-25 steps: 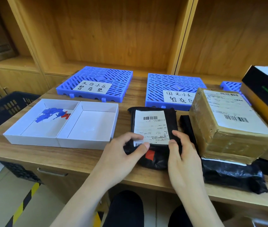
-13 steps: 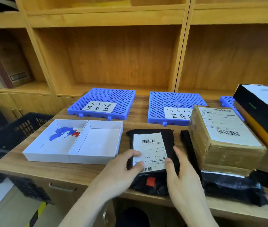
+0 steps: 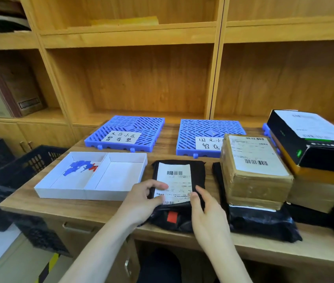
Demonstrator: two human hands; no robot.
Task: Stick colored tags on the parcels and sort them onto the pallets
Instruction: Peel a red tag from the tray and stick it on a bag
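Observation:
A black parcel [image 3: 197, 174] with a white shipping label lies at the desk's front edge, a red tag [image 3: 172, 217] stuck on its near end. My left hand [image 3: 141, 201] holds its left edge, thumb and forefinger over the label. My right hand [image 3: 208, 213] holds its right edge, thumb on the label's corner. Two blue pallets [image 3: 125, 127] [image 3: 209, 127] with handwritten signs lie at the back of the desk. A white two-part tray [image 3: 119, 193] keeps loose blue and red tags [image 3: 78, 168] in its left part.
A taped cardboard box [image 3: 254, 180] sits on a black bag [image 3: 264, 223] right of the parcel. A black box [image 3: 309, 139] is stacked further right, partly hiding a third pallet. Black crates [image 3: 19, 170] stand left of the desk. Wooden shelves rise behind.
The view has tilted up and now shows more of the shelves. Both hands stay on the black parcel, a little further up its label than before.

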